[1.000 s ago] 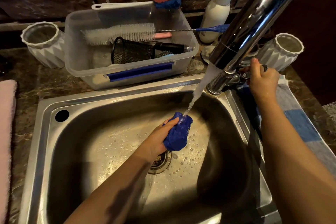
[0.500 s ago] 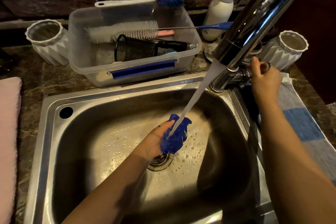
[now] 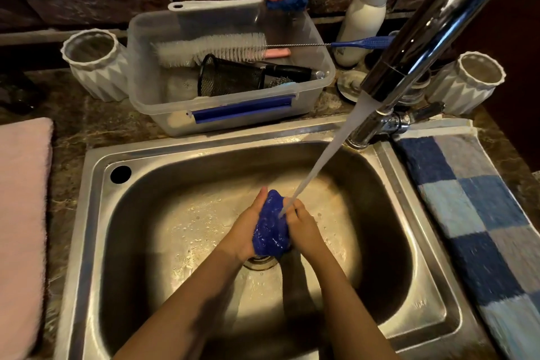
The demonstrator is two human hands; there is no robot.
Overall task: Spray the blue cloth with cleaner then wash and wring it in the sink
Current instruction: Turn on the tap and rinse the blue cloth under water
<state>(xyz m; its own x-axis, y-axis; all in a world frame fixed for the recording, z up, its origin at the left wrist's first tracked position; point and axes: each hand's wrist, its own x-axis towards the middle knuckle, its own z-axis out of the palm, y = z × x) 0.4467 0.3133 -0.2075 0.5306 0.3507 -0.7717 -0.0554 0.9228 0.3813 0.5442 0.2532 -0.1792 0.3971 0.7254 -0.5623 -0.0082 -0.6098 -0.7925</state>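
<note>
Head view: a faint stamp on the steel sink's (image 3: 96, 242) near right rim is too small to read. Both forearms reach in and meet above the drain (image 3: 261, 262). The left hand (image 3: 245, 232) and right hand (image 3: 306, 232) hold the wadded blue cloth (image 3: 271, 232) between them, each grip curled closed around it. The cloth's long axis runs away from the person, with its tip toward the back wall, under the faucet's (image 3: 423, 38) water stream (image 3: 320, 159).
</note>
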